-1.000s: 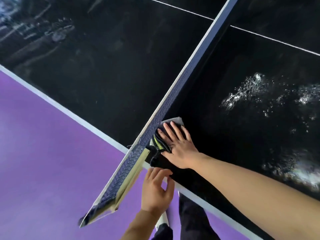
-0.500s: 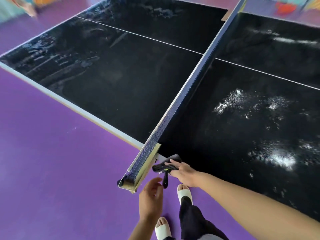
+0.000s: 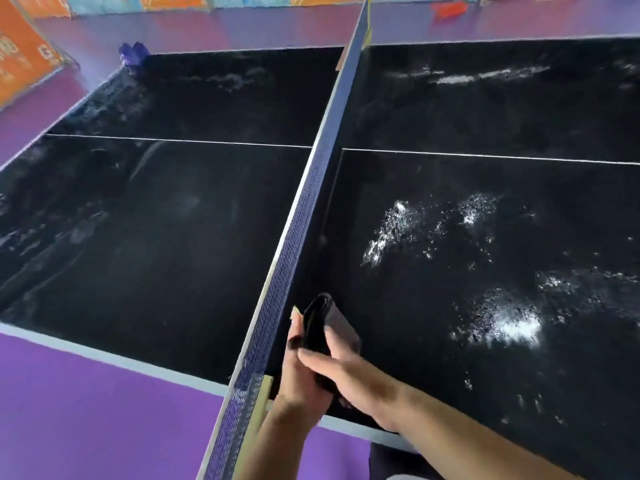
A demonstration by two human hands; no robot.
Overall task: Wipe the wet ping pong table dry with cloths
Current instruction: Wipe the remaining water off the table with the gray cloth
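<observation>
The black ping pong table [image 3: 156, 258] fills the view, split by a blue net [image 3: 304, 202] running from near to far. A dark folded cloth [image 3: 320, 323] stands upright just right of the net's near end, above the table's near edge. My left hand [image 3: 298, 379] grips it from the left, thumb up along its side. My right hand [image 3: 343, 372] wraps its fingers over the cloth's lower part. White patches of water [image 3: 398, 230] glisten on the right half, with another bright water patch [image 3: 512, 327] nearer me.
A purple cloth [image 3: 133, 55] lies at the table's far left corner. Wet smears [image 3: 225, 79] mark the far left quarter. The purple floor [image 3: 86, 420] surrounds the table, with orange boards [image 3: 20, 53] at the far left. The net post [image 3: 263, 393] stands beside my left wrist.
My right hand lifted the cloth off the table edge and my left hand came up to grip it too. The view rose and now takes in the whole table.
</observation>
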